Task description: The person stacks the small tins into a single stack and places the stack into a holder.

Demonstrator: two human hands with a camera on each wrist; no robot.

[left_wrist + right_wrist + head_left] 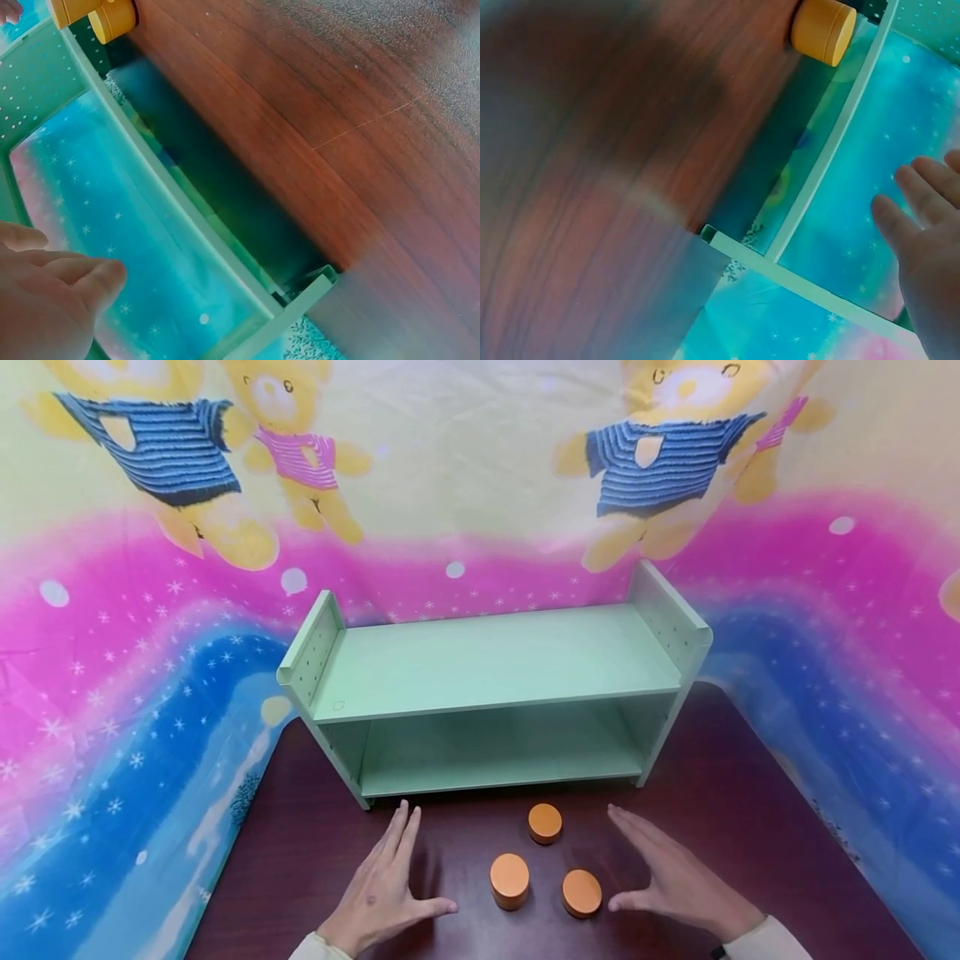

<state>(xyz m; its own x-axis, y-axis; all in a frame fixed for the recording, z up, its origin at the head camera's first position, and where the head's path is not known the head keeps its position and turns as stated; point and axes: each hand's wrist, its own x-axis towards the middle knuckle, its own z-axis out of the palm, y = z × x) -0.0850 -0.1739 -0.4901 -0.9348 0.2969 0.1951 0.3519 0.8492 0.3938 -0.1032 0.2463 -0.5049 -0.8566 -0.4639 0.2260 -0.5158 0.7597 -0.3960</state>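
Note:
Three short orange cylinders with flat round tops stand between the two hands: one at the back (544, 823), a taller one at the front left (509, 882) and one at the front right (581, 893). My left hand (382, 881) is held to their left, fingers extended forward and thumb pointing inward, apart from them. On the other side, my right hand (675, 881) has its fingers straight and its thumb close to the front-right cylinder. Neither hand holds anything. The right wrist view shows one cylinder (823, 31) with a seam near its end.
A pale green two-tier shelf (495, 664) with raised side panels stands behind the cylinders. Under it is a dark reddish-brown wooden table (750, 827). A curtain (465, 485) printed with teddy bears and snowflakes hangs around the back and sides.

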